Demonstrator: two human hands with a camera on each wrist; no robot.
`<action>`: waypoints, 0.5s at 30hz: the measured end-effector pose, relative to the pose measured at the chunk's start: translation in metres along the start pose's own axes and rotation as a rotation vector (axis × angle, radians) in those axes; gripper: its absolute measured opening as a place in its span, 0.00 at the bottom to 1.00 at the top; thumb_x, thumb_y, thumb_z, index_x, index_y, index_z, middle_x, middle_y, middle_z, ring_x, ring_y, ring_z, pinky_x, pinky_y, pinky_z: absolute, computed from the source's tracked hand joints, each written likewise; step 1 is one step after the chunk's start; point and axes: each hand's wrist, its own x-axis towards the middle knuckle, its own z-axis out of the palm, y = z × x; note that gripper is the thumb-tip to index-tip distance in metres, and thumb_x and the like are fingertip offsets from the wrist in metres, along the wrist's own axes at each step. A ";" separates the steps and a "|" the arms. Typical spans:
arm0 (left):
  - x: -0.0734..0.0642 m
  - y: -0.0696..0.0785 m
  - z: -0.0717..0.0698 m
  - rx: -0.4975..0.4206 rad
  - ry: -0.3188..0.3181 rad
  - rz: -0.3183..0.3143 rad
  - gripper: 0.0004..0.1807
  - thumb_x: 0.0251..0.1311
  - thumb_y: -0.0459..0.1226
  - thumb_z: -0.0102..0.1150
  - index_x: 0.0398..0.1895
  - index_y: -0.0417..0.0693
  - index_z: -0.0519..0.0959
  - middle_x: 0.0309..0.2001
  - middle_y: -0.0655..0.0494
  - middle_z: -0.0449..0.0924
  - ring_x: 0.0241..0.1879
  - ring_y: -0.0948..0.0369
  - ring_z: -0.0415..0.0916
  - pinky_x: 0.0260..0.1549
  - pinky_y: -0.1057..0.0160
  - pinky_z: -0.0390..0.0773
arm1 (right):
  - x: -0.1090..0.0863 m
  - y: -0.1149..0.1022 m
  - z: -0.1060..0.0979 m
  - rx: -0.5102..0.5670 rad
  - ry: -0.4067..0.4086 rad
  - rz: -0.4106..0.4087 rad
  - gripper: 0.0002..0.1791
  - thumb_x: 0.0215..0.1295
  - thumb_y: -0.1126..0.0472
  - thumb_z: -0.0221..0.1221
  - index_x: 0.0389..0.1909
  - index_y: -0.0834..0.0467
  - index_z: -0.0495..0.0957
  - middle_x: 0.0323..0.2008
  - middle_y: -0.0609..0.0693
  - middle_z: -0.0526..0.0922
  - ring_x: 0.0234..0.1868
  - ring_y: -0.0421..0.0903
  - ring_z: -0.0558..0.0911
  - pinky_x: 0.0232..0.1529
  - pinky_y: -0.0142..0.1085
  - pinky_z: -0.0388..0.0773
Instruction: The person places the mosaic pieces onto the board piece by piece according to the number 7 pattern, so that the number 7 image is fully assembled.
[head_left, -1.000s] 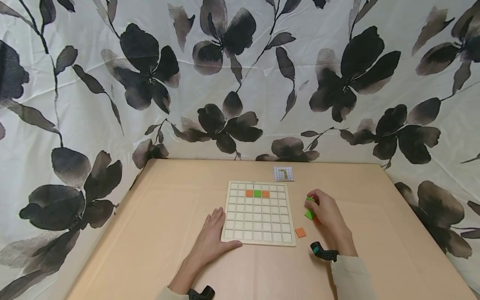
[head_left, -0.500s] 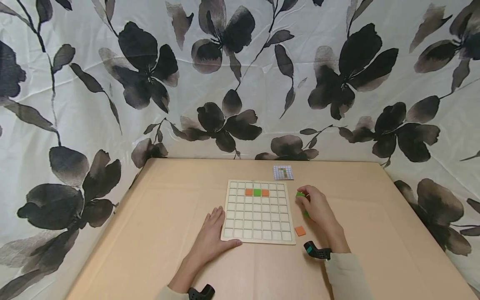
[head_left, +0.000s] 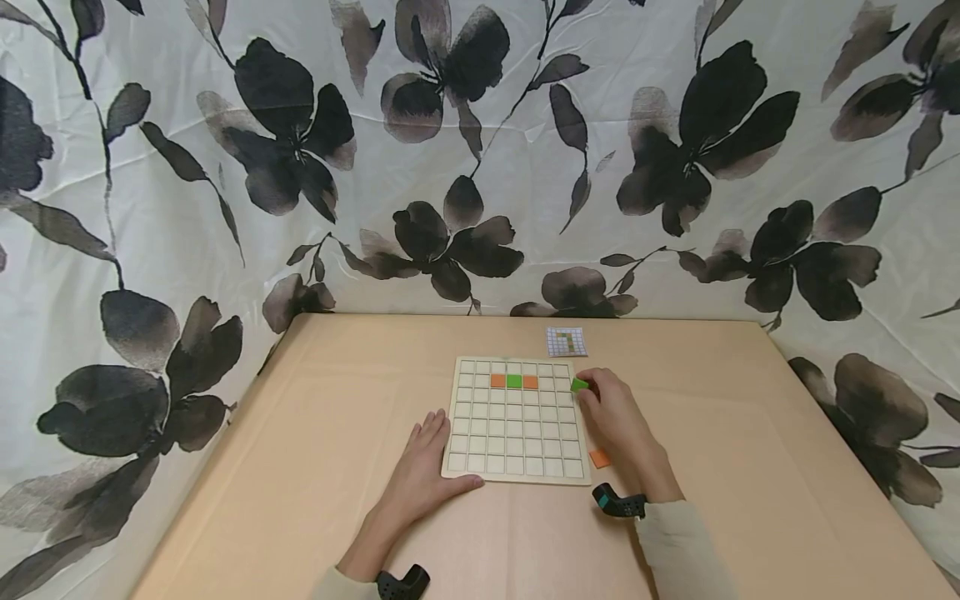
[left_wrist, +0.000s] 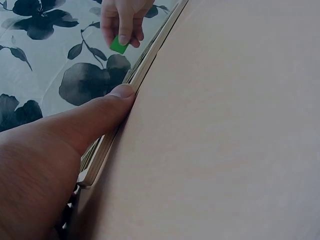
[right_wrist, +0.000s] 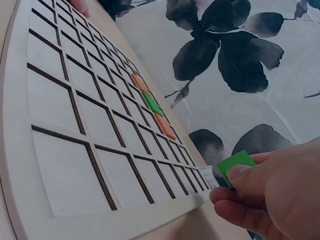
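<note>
A pale gridded board lies on the table, with an orange tile, a green tile and another orange tile side by side in its second row from the back. My left hand rests along the board's left side, fingers straight, thumb pressed to the front edge. Between thumb and fingers my right hand pinches a loose green square tile. That hand is at the board's right edge near the back, the tile overlapping the rim in the head view.
A loose orange tile lies right of the board, partly covered by my right arm. Behind the board sits a small card printed with a coloured grid. A floral cloth hangs beyond the table's back edge.
My right hand has picked the green tile up from the loose tiles and carried it left to the board's right edge. The left hand has stayed in place.
</note>
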 end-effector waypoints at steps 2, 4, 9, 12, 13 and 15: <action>0.001 0.000 0.000 0.000 -0.003 -0.004 0.64 0.44 0.66 0.71 0.76 0.35 0.59 0.78 0.39 0.53 0.80 0.46 0.46 0.81 0.47 0.46 | 0.000 -0.003 0.001 0.012 -0.002 0.005 0.15 0.72 0.65 0.58 0.56 0.64 0.75 0.50 0.58 0.80 0.47 0.52 0.78 0.52 0.47 0.84; 0.001 0.000 0.001 0.001 -0.002 -0.006 0.63 0.44 0.66 0.71 0.76 0.34 0.59 0.78 0.39 0.54 0.80 0.46 0.47 0.81 0.47 0.47 | 0.000 -0.005 0.003 0.030 -0.002 0.008 0.14 0.72 0.64 0.57 0.55 0.63 0.76 0.48 0.57 0.80 0.46 0.51 0.78 0.50 0.45 0.84; 0.000 0.000 0.002 0.004 -0.008 -0.012 0.64 0.44 0.66 0.71 0.76 0.35 0.58 0.79 0.40 0.53 0.80 0.46 0.46 0.81 0.48 0.46 | 0.004 -0.005 0.007 0.051 -0.004 0.010 0.11 0.72 0.63 0.58 0.52 0.61 0.76 0.44 0.54 0.82 0.42 0.49 0.78 0.46 0.39 0.82; 0.000 0.000 0.002 0.001 -0.009 -0.011 0.63 0.45 0.66 0.71 0.76 0.36 0.58 0.79 0.41 0.53 0.80 0.47 0.46 0.81 0.48 0.46 | 0.008 -0.006 0.010 0.061 -0.015 0.017 0.11 0.73 0.63 0.58 0.53 0.59 0.76 0.43 0.53 0.82 0.42 0.48 0.78 0.44 0.37 0.81; 0.000 0.000 0.002 -0.004 -0.006 -0.008 0.63 0.45 0.65 0.72 0.76 0.35 0.58 0.79 0.40 0.53 0.80 0.46 0.46 0.81 0.48 0.46 | 0.010 -0.007 0.011 0.064 -0.019 0.020 0.11 0.73 0.62 0.58 0.53 0.59 0.76 0.43 0.53 0.82 0.42 0.48 0.78 0.44 0.37 0.81; 0.000 0.000 0.002 -0.003 -0.001 -0.003 0.63 0.45 0.65 0.71 0.76 0.35 0.59 0.78 0.40 0.53 0.80 0.46 0.47 0.81 0.48 0.47 | 0.013 -0.009 0.014 0.065 -0.028 0.028 0.11 0.73 0.62 0.57 0.53 0.59 0.75 0.43 0.53 0.82 0.42 0.48 0.78 0.43 0.37 0.81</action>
